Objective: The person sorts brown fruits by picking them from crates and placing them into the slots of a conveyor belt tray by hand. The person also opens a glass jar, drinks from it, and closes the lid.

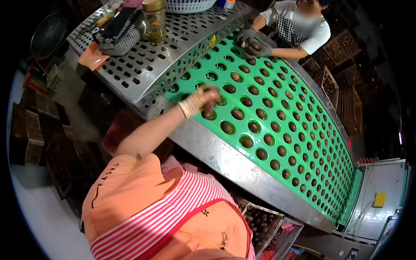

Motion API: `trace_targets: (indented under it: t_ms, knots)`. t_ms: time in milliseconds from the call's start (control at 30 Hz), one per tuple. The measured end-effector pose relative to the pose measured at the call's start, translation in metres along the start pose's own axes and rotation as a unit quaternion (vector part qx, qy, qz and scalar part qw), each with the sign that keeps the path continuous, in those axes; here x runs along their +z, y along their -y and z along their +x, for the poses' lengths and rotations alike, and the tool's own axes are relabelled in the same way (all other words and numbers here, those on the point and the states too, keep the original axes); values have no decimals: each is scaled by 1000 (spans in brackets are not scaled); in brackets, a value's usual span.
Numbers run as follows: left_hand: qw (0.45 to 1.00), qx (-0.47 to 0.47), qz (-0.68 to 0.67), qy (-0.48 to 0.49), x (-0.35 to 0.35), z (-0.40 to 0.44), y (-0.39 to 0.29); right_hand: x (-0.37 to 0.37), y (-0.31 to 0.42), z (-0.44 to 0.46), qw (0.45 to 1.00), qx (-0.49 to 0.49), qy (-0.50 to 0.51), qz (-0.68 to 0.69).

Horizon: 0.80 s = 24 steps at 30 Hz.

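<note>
My left hand (210, 95), with a light band round the wrist, is over the near left part of a green board (197, 124) full of round holes. The hand is blurred and its fingers are not distinct, so whether they hold anything is unclear. Just below it a brown, egg-like ball (208, 114) sits in a hole. Other such balls, one of them a brown ball (226, 127), fill most holes, while a few holes at the upper left have none. My right hand is out of view.
Across the board a person's grey-gloved hands (255, 48) hold brown balls. A perforated metal shelf (151, 56) carries a glass jar (154, 26), a checkered bag (121, 37) and a white basket (189, 4). A crate (275, 227) of balls stands below; a metal cabinet (381, 190) is at right.
</note>
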<state>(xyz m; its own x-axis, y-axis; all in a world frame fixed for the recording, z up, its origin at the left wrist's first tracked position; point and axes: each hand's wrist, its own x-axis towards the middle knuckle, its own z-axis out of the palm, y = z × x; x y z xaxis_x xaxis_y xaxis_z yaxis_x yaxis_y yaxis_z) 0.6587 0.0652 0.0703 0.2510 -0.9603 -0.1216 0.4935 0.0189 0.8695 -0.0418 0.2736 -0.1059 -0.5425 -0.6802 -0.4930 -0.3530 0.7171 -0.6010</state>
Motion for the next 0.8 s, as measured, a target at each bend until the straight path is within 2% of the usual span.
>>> trace_targets:
  t_ms: [33, 67, 100, 167, 233, 267, 300, 333, 367, 433, 467, 500, 567, 633, 667, 700, 767, 800]
  knots:
    - [999, 15, -49, -11, -23, 9, -7, 2, -22, 18, 1000, -4, -17, 7]
    - [993, 22, -77, -90, -29, 16, -12, 11, -18, 13, 1000, 0, -18, 9]
    - [996, 37, -44, -62, -59, 38, 4, 23, -5, 4, 1000, 7, -16, 18]
    - [998, -36, -25, -45, -68, 46, 8, 46, 28, -19, 999, 18, -6, 31]
    - [987, -128, 94, -27, -76, 58, 17, 68, 68, -37, 998, 20, 7, 57]
    - [966, -150, 209, -4, -67, 56, 1, 80, 89, -42, 997, 20, 13, 74]
    - [940, -157, 302, 12, -66, 61, -5, 91, 109, -45, 995, 19, 16, 93]
    - [893, -12, 450, -6, -70, 70, 5, 102, 128, -48, 993, 18, 23, 111]
    - [808, 127, 575, -27, -75, 83, 13, 110, 146, -51, 991, 20, 26, 126]
    - [818, 16, 570, -72, -44, 94, -25, 119, 175, -57, 987, 21, 32, 157]
    - [791, -19, 608, -66, -42, 109, -28, 122, 187, -59, 985, 20, 32, 171]
    - [761, -100, 641, -10, -41, 120, -31, 123, 197, -61, 982, 20, 34, 186]
    - [608, -172, 771, 84, -34, 150, -40, 121, 211, -67, 975, 22, 34, 218]
    - [567, -184, 795, 112, -24, 174, -52, 115, 224, -73, 965, 27, 28, 260]
    - [601, -182, 768, 127, -20, 183, -65, 109, 228, -77, 958, 31, 23, 283]
    - [622, -151, 762, 94, -20, 193, -64, 102, 231, -81, 950, 34, 17, 311]
    - [665, 6, 745, 41, -42, 224, -30, 84, 236, -88, 928, 40, 4, 371]
    - [664, 70, 744, 9, -44, 227, -19, 73, 235, -92, 911, 39, -4, 411]
